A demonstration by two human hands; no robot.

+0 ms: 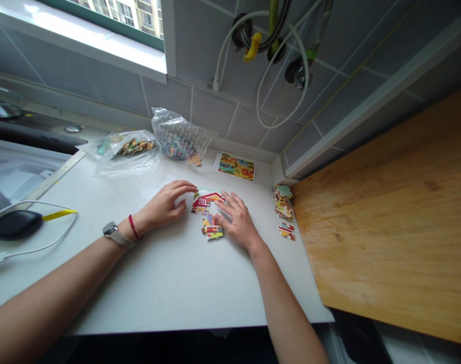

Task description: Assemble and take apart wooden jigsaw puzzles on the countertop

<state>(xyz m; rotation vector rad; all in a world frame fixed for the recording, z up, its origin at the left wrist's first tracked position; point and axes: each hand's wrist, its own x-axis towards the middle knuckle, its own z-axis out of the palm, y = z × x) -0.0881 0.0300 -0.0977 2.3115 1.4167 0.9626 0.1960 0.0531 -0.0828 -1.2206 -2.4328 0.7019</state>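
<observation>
On the white countertop point(165, 288), a joined section of jigsaw puzzle point(202, 201) shows a red barn. My left hand point(168, 203) rests at its left side, fingers loosely stretched and a fingertip at the upper left edge. My right hand point(236, 220) lies over the right side with fingers spread, hiding part of the picture. Just below the barn is a smaller cluster of puzzle pieces point(212, 230), partly under my right thumb; whether the two sections are joined I cannot tell.
Farther right are a stack of puzzle pieces point(283, 205) and a few loose pieces point(287, 231), beside a wooden board point(385, 212). Behind lie a picture card point(236, 167) and two plastic bags of pieces point(182, 141). A black device with a cable point(15, 225) sits left.
</observation>
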